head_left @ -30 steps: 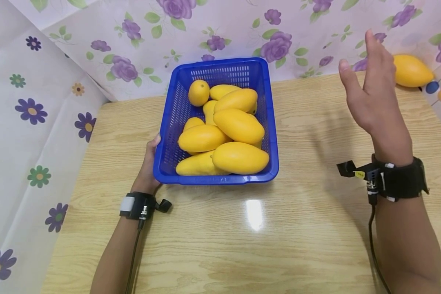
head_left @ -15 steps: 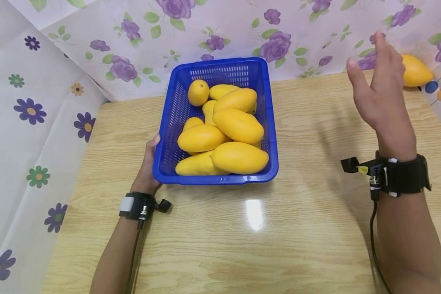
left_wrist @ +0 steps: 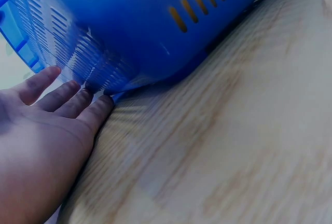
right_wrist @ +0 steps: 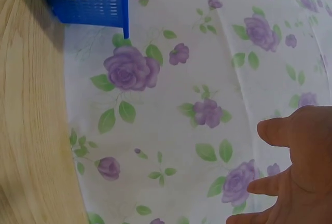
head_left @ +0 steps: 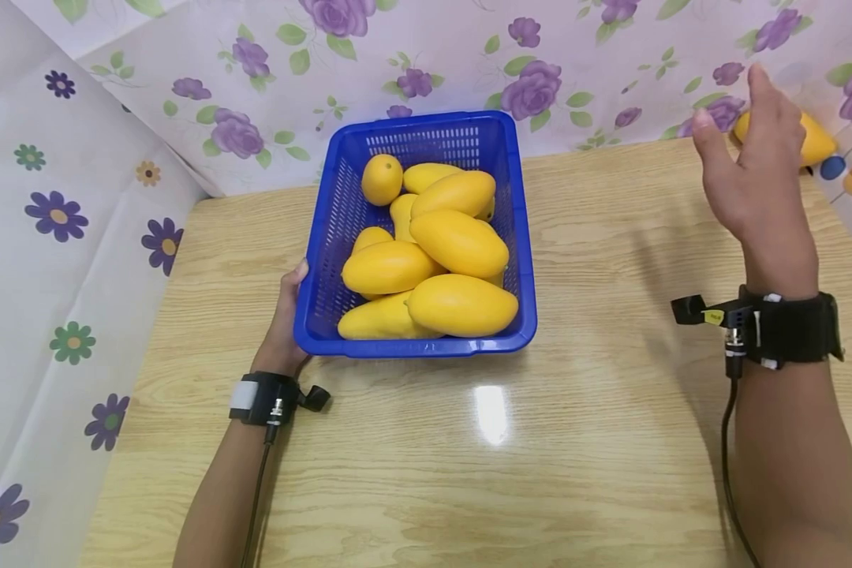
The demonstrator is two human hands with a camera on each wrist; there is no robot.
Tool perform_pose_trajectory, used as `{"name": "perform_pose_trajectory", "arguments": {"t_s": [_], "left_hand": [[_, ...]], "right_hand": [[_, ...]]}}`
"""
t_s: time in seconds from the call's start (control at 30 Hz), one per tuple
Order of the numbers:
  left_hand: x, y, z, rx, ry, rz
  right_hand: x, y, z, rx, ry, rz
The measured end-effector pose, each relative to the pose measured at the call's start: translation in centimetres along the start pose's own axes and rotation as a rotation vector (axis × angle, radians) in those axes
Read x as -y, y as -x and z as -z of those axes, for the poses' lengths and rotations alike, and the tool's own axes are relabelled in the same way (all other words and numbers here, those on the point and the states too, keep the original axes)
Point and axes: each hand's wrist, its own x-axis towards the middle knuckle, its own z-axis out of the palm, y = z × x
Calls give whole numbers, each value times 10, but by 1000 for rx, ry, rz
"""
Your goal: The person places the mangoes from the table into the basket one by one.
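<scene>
A blue plastic basket [head_left: 415, 347] full of yellow mangoes [head_left: 461, 305] stands on the wooden table in the head view. My left hand [head_left: 278, 331] lies against the basket's left side, thumb up near the rim. In the left wrist view that hand [left_wrist: 41, 130] has its fingers extended, tips at the slotted basket wall [left_wrist: 124, 32]. Raised over the right part of the table, my right hand [head_left: 767, 177] holds nothing, its thumb spread from the fingers. Behind it, partly covered by it, a single mango [head_left: 818, 140] lies in the back right corner.
The wooden tabletop [head_left: 412, 473] runs back to a wall sheet [head_left: 461, 47] with purple roses. Another sheet [head_left: 14, 237] with flowers borders the left side. Black camera straps [head_left: 791, 327] with cables sit on both wrists.
My right hand has moved right, toward the back right corner, and now overlaps the middle of the lone mango, whose left end shows again. The left hand and basket stay put.
</scene>
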Motion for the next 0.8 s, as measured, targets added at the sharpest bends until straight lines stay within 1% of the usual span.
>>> {"name": "perform_pose_trajectory", "arguments": {"t_s": [0.17,0.43,0.57,0.8], "left_hand": [[0,0,0,14,7,-8],[2,-2,3,14,57,-10],[2,-2,3,8,38,-17],[1,-1,2,4,29,-27]], "right_hand": [[-5,-3,1,5,-14,-36],[-15,-8,2,12,-1,-52],[-20,-10,3,20,11,-77],[-32,-16,5,-5,39,-91]]}}
